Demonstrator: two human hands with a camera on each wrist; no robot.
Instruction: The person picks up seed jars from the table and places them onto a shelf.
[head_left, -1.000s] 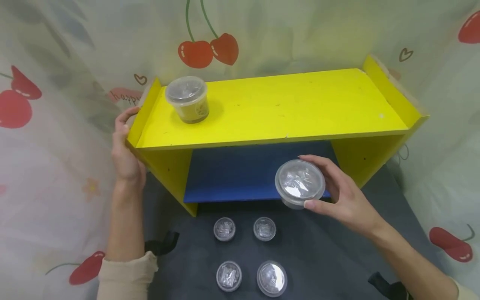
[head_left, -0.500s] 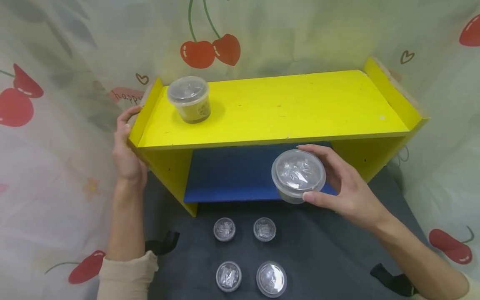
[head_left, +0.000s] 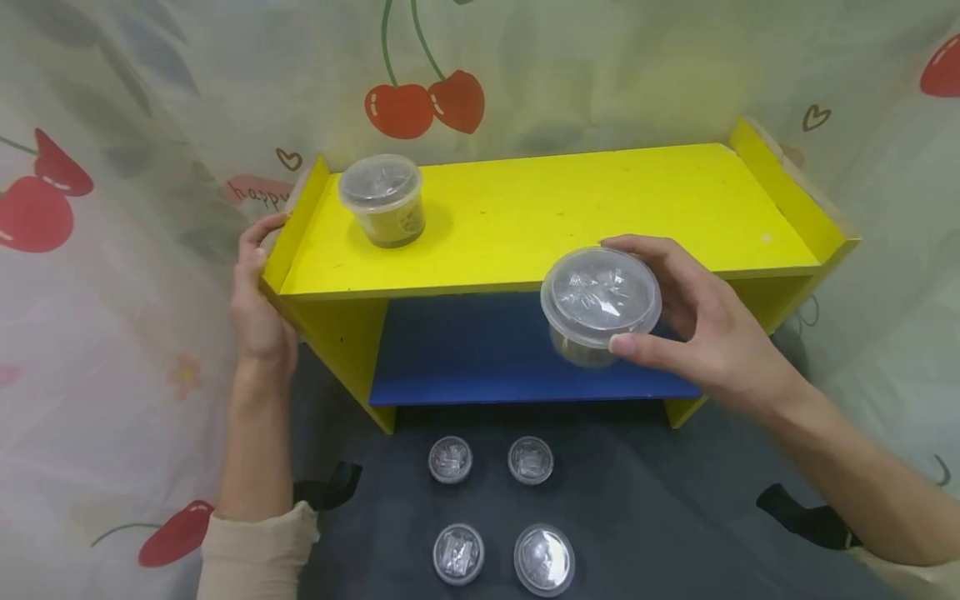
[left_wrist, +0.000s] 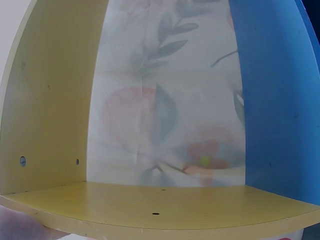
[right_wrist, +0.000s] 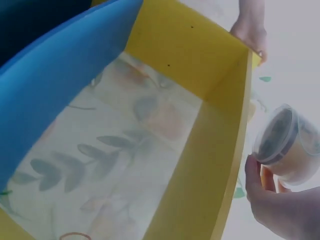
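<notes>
My right hand (head_left: 701, 325) grips a clear plastic tub (head_left: 600, 296) by its sides, thumb in front and fingers behind. The lidded tub is held in the air before the front edge of the yellow top of a shelf unit (head_left: 570, 208). In the right wrist view the tub (right_wrist: 292, 150) shows something pale and dark inside. At the unit's left end, my left hand (head_left: 261, 308) holds the yellow side panel, fingers over its outer edge. A similar lidded tub (head_left: 382, 204) stands upright on the top's left end.
Several smaller lidded round cups (head_left: 450, 460) sit in two rows on the dark cloth (head_left: 637, 517) in front of the unit. A blue shelf (head_left: 465, 358) lies under the yellow top. Curtains printed with cherries (head_left: 401, 110) surround the area. Black straps (head_left: 806, 517) lie by the forearms.
My right hand has raised the tub from in front of the blue shelf to the yellow top's front edge. My left hand keeps its hold on the side panel.
</notes>
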